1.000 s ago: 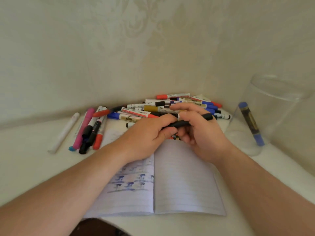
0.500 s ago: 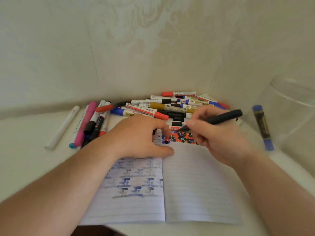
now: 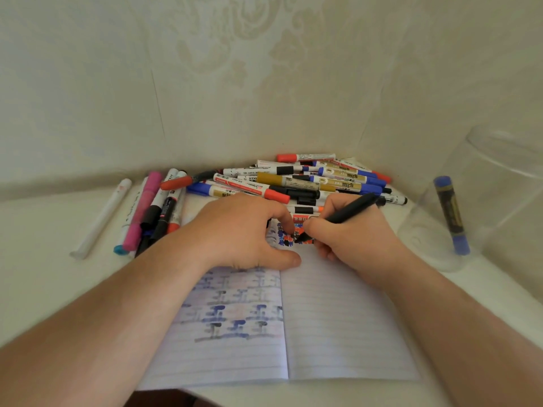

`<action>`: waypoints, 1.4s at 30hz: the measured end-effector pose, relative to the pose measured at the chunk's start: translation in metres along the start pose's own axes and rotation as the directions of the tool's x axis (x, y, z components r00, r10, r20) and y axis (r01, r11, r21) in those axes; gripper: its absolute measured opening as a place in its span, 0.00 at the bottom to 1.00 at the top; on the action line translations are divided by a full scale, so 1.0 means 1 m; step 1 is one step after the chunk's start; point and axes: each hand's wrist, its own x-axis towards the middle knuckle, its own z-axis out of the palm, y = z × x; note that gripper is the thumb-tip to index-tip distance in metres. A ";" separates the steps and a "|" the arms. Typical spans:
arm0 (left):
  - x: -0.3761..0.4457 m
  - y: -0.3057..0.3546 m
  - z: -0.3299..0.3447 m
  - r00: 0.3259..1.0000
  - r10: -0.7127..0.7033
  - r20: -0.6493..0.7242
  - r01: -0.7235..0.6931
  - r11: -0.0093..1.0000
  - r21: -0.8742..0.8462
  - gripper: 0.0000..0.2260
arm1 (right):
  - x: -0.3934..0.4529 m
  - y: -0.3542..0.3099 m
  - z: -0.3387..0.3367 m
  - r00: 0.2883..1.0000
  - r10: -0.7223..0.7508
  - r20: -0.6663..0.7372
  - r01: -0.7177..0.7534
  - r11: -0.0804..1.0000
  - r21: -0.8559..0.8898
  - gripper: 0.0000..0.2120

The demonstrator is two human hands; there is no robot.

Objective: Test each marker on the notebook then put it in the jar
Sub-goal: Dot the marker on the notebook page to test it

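Note:
An open lined notebook (image 3: 338, 318) lies on the white table, with colour test marks at the top of its right page and blue and black bleed-through on the left page. My right hand (image 3: 349, 242) grips an uncapped black marker (image 3: 349, 211) with its tip on those test marks. My left hand (image 3: 241, 230) rests on the left page, thumb flat, fingers curled round a small dark cap (image 3: 269, 223) that barely shows. A clear jar (image 3: 499, 186) stands at the right with one blue-capped marker (image 3: 451, 215) inside.
A pile of several markers (image 3: 293, 183) lies behind the notebook against the wall. More markers (image 3: 152, 207), pink, black and red, lie at the left, with a white one (image 3: 100, 218) apart from them. Walls close off the back and right.
My hands pulled the cap off the black marker and came apart. My right hand brought the tip down onto the page, and my left hand settled on the left page.

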 end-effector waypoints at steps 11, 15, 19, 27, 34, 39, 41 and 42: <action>-0.001 0.002 -0.001 1.000 -0.006 0.015 0.006 1.000 0.006 0.23 | -0.002 0.000 0.000 1.000 -0.016 -0.004 0.015 0.999 -0.042 0.11; -0.001 0.003 -0.002 1.000 -0.002 0.015 0.002 1.000 0.006 0.23 | -0.003 0.000 0.000 0.999 -0.028 0.018 0.029 0.999 -0.042 0.10; -0.001 0.002 -0.001 1.000 0.003 0.014 -0.003 1.000 0.002 0.23 | -0.003 0.000 0.002 0.999 -0.044 -0.005 0.043 0.991 -0.127 0.10; -0.002 0.002 -0.002 1.000 -0.001 0.017 0.001 1.000 0.006 0.23 | -0.001 0.003 0.001 0.999 -0.025 -0.029 0.024 0.999 -0.029 0.10; -0.002 0.002 -0.001 1.000 0.002 0.010 -0.002 1.000 0.005 0.22 | -0.004 0.002 0.001 0.998 -0.058 0.010 0.059 0.993 -0.100 0.11; -0.002 0.001 -0.001 1.000 0.004 0.011 -0.004 1.000 0.016 0.23 | 0.000 0.003 0.001 0.999 -0.039 -0.020 0.037 0.997 -0.069 0.12; -0.003 0.002 0.000 1.000 0.012 0.012 -0.013 1.000 0.019 0.24 | -0.001 0.003 0.001 0.999 -0.038 0.000 0.038 0.994 -0.099 0.12; -0.003 0.001 0.001 1.000 0.020 0.011 -0.020 1.000 0.006 0.26 | -0.001 0.003 0.001 0.999 -0.035 0.012 0.035 0.996 -0.087 0.12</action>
